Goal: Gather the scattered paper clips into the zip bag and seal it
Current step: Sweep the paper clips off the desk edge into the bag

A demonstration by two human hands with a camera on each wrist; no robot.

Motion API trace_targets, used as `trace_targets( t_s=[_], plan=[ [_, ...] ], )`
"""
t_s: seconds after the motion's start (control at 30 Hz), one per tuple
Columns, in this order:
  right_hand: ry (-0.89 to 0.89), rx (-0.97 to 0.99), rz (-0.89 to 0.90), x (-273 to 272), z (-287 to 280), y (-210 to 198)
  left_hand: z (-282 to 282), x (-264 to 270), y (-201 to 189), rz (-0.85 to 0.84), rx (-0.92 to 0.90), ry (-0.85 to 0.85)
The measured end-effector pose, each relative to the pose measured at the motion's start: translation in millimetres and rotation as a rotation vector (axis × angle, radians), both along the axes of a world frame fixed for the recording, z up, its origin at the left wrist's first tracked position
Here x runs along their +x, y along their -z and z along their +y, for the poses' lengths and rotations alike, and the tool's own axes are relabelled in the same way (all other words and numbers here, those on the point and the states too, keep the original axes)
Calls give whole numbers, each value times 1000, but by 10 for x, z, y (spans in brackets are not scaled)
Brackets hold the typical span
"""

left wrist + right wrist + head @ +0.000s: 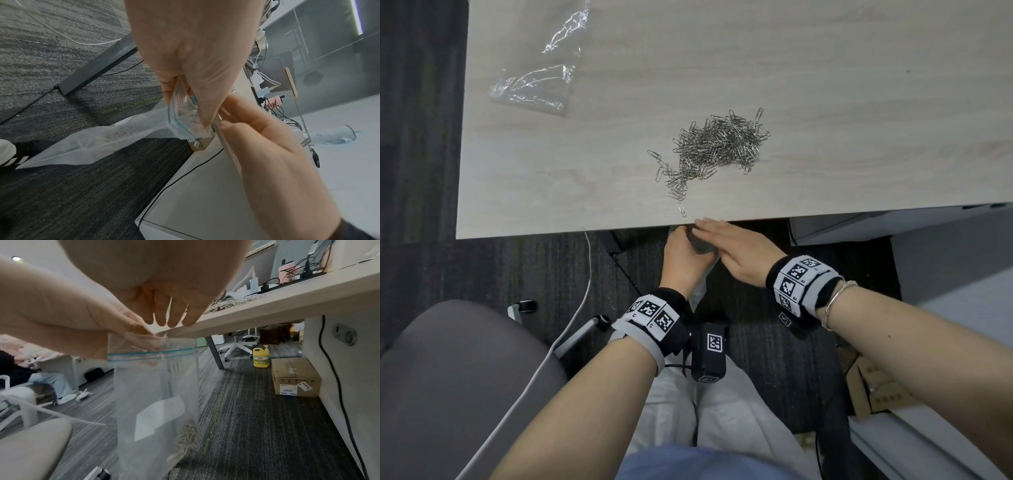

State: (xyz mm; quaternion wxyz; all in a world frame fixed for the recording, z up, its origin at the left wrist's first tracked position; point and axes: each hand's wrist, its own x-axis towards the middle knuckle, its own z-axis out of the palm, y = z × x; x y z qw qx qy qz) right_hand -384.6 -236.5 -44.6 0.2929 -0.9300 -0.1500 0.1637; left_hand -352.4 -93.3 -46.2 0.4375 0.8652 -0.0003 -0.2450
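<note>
A heap of silver paper clips (715, 147) lies mid-table on the pale wooden table (551, 192), with a stray clip (681, 209) near the front edge. Just below that edge my left hand (681, 240) pinches the top of the clear zip bag (156, 394) by its blue zip line (185, 113). The bag hangs down with clips (185, 439) in its bottom. My right hand (705, 229) is open, its straight fingers (170, 316) resting at the table edge above the bag's mouth.
A crumpled clear wrapper (534, 82) lies at the table's far left. A grey chair (448, 377) stands to my left. Under the desk are a cardboard box (296, 378), a yellow bottle (260, 358) and floor cables (585, 274).
</note>
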Motion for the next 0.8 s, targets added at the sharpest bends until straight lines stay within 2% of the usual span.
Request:
trace_targets(
  t_s=[0.13, 0.3, 0.63, 0.8],
  plan=[
    [144, 15, -84, 126, -87, -36, 29, 16, 43, -9, 25, -6],
    [235, -79, -82, 372, -198, -66, 113, 39, 77, -31, 34, -46],
    [101, -222, -97, 887, 128, -10, 280, 135, 80, -6, 73, -43],
    [49, -217, -74, 843, 143, 12, 285, 123, 63, -1, 50, -56]
  ],
)
